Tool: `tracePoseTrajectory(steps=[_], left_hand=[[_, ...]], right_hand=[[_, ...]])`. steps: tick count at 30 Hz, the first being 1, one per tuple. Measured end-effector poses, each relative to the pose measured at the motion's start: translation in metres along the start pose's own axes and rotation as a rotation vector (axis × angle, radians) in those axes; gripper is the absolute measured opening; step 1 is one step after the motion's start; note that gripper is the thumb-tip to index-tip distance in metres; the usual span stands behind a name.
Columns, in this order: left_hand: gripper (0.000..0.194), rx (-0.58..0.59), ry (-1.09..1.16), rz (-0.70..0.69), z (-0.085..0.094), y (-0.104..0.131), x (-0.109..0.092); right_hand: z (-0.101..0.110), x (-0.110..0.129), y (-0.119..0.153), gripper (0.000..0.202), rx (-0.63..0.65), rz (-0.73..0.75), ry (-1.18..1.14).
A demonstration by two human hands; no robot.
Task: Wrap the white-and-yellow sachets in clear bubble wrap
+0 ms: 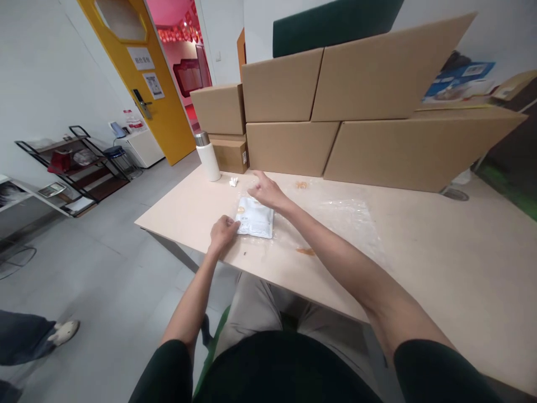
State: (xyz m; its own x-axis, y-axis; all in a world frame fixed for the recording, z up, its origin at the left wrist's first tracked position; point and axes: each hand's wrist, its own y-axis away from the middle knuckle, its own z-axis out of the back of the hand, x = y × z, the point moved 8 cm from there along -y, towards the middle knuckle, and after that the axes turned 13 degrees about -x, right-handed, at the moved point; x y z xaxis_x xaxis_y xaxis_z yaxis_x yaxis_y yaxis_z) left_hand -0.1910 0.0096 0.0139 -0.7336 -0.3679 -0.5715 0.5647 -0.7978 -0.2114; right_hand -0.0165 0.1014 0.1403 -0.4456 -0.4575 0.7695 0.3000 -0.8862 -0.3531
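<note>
A flat white packet [255,217] with small yellow-orange marks lies on the table near its front left part. My left hand [224,233] is closed at the packet's left edge, thumb against its lower left corner. My right hand [268,191] is just beyond the packet's far edge, index finger stretched away from the others, which look partly curled; whether it touches the film there is unclear. Clear plastic wrap [350,221] lies around the packet and spreads to the right beneath my right forearm.
A white bottle [208,159] with a metallic cap stands at the back left, beside a crumpled white scrap [234,182]. Stacked cardboard boxes [291,148] line the table's back. Brown tape-like bits [301,184] lie on the tabletop [423,246]. Another person's leg and shoe [64,332] show at lower left.
</note>
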Motion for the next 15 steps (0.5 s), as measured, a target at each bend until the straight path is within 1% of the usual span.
tracePoseTrajectory(steps=[2, 3, 4, 5, 6, 8, 12, 14, 15], left_hand=[[0.022, 0.009, 0.019, -0.006, -0.002, 0.0, 0.001], [0.021, 0.014, 0.028, -0.01, -0.002, 0.0, 0.002], [0.02, 0.018, 0.035, -0.014, -0.003, 0.0, 0.002], [0.02, 0.021, 0.041, -0.018, -0.003, -0.001, 0.002], [0.019, 0.024, 0.046, -0.021, -0.003, -0.001, 0.003], [0.019, 0.029, 0.056, -0.025, -0.003, -0.001, 0.003], [0.019, 0.021, 0.066, -0.033, -0.002, -0.001, 0.003], [0.019, 0.016, 0.066, -0.037, -0.002, 0.0, 0.004], [0.019, 0.016, 0.064, -0.039, -0.002, 0.0, 0.004]], right_hand=[[-0.003, -0.051, 0.023, 0.064, 0.032, -0.144, 0.175], [-0.003, -0.073, 0.032, 0.064, 0.043, -0.215, 0.227], [-0.004, -0.092, 0.04, 0.063, 0.049, -0.285, 0.252], [-0.005, -0.106, 0.046, 0.062, 0.056, -0.34, 0.25], [-0.007, -0.115, 0.05, 0.062, 0.06, -0.384, 0.227], [-0.012, -0.122, 0.054, 0.064, 0.046, -0.461, 0.134], [-0.022, -0.129, 0.059, 0.073, -0.101, -0.705, -0.244], [-0.028, -0.133, 0.061, 0.069, -0.143, -0.784, -0.374], [-0.03, -0.135, 0.061, 0.064, -0.146, -0.802, -0.406]])
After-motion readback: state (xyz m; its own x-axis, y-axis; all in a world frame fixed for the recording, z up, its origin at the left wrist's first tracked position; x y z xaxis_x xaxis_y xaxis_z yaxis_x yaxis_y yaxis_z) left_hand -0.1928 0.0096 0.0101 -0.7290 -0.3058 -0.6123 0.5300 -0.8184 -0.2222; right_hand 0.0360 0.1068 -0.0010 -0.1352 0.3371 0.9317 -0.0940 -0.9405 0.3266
